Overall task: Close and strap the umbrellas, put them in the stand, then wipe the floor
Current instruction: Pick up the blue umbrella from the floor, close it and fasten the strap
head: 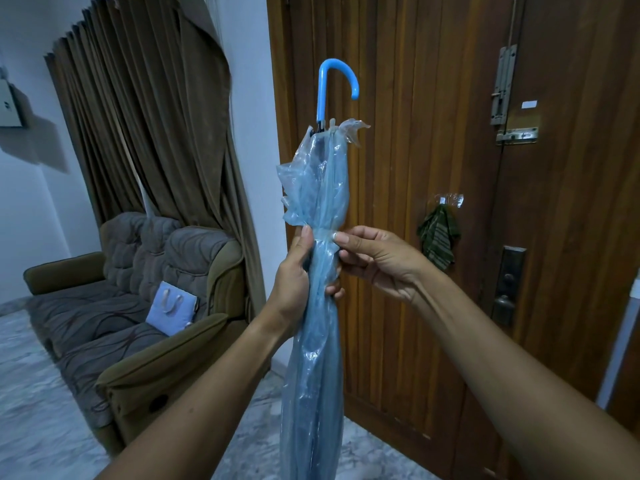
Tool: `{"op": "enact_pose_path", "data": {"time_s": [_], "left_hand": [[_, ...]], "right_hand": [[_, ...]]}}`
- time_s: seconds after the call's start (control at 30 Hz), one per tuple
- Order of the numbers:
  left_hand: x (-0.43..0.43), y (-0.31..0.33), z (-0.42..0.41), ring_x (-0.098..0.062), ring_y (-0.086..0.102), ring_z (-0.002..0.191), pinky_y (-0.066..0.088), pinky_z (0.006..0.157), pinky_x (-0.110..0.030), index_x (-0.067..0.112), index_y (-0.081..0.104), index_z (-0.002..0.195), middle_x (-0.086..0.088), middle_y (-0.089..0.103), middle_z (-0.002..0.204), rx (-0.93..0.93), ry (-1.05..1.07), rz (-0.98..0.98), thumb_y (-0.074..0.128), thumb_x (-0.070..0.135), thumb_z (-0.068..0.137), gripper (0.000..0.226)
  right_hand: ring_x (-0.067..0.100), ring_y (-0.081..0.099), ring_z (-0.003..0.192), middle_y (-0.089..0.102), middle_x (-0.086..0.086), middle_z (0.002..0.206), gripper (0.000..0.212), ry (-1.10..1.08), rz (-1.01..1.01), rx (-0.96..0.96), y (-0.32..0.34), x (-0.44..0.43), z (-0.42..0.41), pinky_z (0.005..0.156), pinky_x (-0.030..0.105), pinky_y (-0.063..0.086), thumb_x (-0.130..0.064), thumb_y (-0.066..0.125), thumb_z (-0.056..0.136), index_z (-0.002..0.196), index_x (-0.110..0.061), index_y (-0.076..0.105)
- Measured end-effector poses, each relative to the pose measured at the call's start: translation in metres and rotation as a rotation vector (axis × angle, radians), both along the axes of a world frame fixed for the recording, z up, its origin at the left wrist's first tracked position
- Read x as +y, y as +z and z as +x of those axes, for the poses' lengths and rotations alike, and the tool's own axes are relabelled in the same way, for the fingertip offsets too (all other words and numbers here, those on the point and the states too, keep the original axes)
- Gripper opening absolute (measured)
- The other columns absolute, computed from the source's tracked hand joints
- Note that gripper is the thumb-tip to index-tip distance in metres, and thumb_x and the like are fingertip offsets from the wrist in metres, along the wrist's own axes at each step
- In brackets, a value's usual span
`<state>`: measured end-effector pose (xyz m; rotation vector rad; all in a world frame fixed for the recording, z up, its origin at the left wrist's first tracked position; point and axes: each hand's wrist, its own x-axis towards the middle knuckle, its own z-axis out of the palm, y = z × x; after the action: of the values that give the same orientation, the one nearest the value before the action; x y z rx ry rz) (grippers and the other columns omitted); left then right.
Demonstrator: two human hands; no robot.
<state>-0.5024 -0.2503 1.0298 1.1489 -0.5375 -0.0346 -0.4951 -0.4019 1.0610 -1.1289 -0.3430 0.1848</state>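
Note:
A closed translucent blue umbrella (pixel 320 188) stands upright in front of me, its curved blue handle (pixel 337 84) at the top and its folds bunched loosely below it. My left hand (pixel 294 271) is wrapped around the middle of the folded canopy. Fingers of my right hand (pixel 370 261) pinch the strap (pixel 323 235) that circles the canopy just above my left hand. The umbrella's tip runs out of view at the bottom edge.
A wooden door (pixel 450 202) with bolts and a lock fills the right side, a green striped cloth (pixel 438 237) hanging on it. A grey and olive sofa (pixel 138 306) with a light blue bag sits at left under brown curtains (pixel 145 116). The floor is pale marble (pixel 27 393).

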Motion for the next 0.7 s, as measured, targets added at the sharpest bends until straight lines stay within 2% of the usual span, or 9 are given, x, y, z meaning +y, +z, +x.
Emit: {"op": "enact_pose_path", "data": {"time_s": [0.07,0.2,0.3,0.4,0.53,0.7], "left_hand": [[-0.003,-0.002,0.001,-0.013,0.046,0.044,0.045,0.048,-0.029,-0.001,0.042,0.14,-0.01,0.052,0.073,0.013,-0.022,0.003,0.034,0.057,0.1,0.071],[-0.012,-0.001,0.001,-0.013,0.045,0.042,0.045,0.047,-0.028,-0.003,0.04,0.14,-0.01,0.052,0.071,0.012,-0.086,-0.014,0.032,0.056,0.101,0.072],[-0.019,0.002,0.002,-0.013,0.044,0.04,0.045,0.045,-0.026,-0.002,0.043,0.137,-0.01,0.051,0.068,-0.008,-0.118,-0.026,0.028,0.052,0.103,0.066],[-0.023,0.003,0.005,-0.012,0.045,0.039,0.045,0.044,-0.026,0.002,0.047,0.131,-0.012,0.052,0.066,-0.033,-0.149,-0.02,0.026,0.052,0.104,0.061],[-0.021,0.005,0.012,-0.013,0.045,0.04,0.045,0.047,-0.029,0.001,0.052,0.125,-0.013,0.051,0.066,-0.032,-0.223,0.011,0.024,0.055,0.103,0.064],[-0.016,0.02,0.028,-0.024,0.056,0.051,0.053,0.055,-0.034,0.001,0.048,0.136,-0.017,0.056,0.07,-0.098,-0.215,0.147,0.021,0.051,0.104,0.065]], "right_hand": [[0.007,0.067,0.057,0.071,0.008,0.077,0.013,0.014,-0.03,0.008,0.0,-0.005,0.001,0.068,0.024,0.061,-0.009,0.076,0.071,0.081,-0.008,0.067],[0.007,0.066,0.051,0.068,0.01,0.077,0.018,0.02,-0.057,0.008,0.003,-0.014,0.0,0.059,0.023,0.061,-0.01,0.075,0.071,0.086,-0.006,0.066],[0.007,0.064,0.047,0.066,0.008,0.068,0.015,-0.002,-0.083,-0.017,0.006,-0.019,0.0,0.054,0.023,0.059,-0.01,0.075,0.071,0.082,-0.007,0.065],[0.009,0.063,0.047,0.067,0.01,0.071,0.014,-0.016,-0.115,-0.046,0.011,-0.024,0.001,0.053,0.023,0.059,-0.01,0.076,0.071,0.078,-0.007,0.065],[0.007,0.061,0.043,0.069,0.009,0.069,0.013,-0.05,-0.142,-0.06,0.014,-0.023,0.002,0.05,0.019,0.056,-0.01,0.074,0.072,0.077,-0.008,0.062],[0.02,0.062,0.046,0.064,0.014,0.062,0.014,-0.075,-0.097,-0.098,0.01,-0.026,0.014,0.05,0.03,0.057,-0.011,0.075,0.076,0.084,-0.004,0.066]]}}
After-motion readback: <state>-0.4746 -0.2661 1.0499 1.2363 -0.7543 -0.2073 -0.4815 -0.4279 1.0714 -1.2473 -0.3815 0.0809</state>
